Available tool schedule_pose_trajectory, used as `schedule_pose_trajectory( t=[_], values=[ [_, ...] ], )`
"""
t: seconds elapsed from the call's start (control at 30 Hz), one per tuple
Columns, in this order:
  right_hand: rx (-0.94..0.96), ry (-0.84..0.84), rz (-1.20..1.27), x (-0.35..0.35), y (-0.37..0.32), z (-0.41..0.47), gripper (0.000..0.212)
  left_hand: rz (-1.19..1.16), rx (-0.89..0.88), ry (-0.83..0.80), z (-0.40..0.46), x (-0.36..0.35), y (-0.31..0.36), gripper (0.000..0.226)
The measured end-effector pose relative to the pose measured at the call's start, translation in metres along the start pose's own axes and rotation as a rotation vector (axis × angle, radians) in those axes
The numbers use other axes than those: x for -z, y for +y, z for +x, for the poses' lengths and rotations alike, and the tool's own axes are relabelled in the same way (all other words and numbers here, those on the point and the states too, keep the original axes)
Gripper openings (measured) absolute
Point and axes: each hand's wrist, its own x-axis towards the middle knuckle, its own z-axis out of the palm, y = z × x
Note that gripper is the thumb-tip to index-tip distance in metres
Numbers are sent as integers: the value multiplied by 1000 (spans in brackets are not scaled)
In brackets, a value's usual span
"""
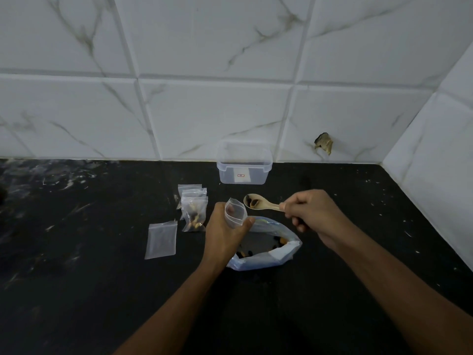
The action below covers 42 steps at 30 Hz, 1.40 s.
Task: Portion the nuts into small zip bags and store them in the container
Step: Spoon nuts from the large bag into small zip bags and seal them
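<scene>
Holding a small zip bag [236, 213] upright with its mouth pinched open, the left hand [225, 231] grips it just above the big nut bag [266, 244] lying open on the counter [102, 278]. The right hand [311, 211] grips a spoon [258, 202] by its handle, a few nuts in the bowl, just beside the mouth. Thin, limp film like this probably buckles and slips, so holding near the rim seems wisest. Filled bags [193, 213] and the container [244, 165] wait behind.
</scene>
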Motion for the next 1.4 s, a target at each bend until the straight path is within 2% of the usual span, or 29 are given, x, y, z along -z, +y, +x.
schedule_pose_trajectory(
  t=[0.13,0.33,0.43,0.5,0.53,0.6,0.67,0.77,0.8,0.97,1.1,1.2,1.3,1.33,1.4],
  values=[
    [129,66,-195,-11,-7,-6,9,22,-6,5,2,-7,1,43],
    [613,267,-695,-37,6,-17,6,10,3,7,1,-9,-3,47],
    [895,341,-853,-42,11,-22,16,-9,18,6,-2,-10,-3,45],
    [983,316,-887,-43,12,-27,31,-19,31,-9,-4,-10,-2,46],
    [1002,315,-905,-44,13,-28,29,-27,36,-17,-4,-10,-2,47],
    [978,338,-930,-43,16,-25,12,-47,46,-21,-5,-10,-3,47],
    [884,366,-847,-41,18,-19,14,-56,59,-9,-5,-9,-4,44],
    [728,449,-706,-28,15,-16,2,-71,78,-2,-6,-3,-3,40],
    [646,463,-699,-23,15,-14,5,-77,77,-2,-7,0,-3,39],
    [242,311,-700,-21,49,6,16,-76,77,30,-8,13,-5,39],
    [67,217,-733,-48,87,17,14,-93,58,38,-10,12,-4,39],
    [58,193,-893,-63,101,18,18,-90,45,37,-11,10,0,40],
    [186,240,-993,-68,101,14,22,-83,44,34,-12,8,4,43],
    [235,275,-934,-68,95,11,23,-78,45,36,-12,7,6,44],
    [282,261,-602,-69,74,4,25,-63,47,38,-12,6,8,46]
  ],
)
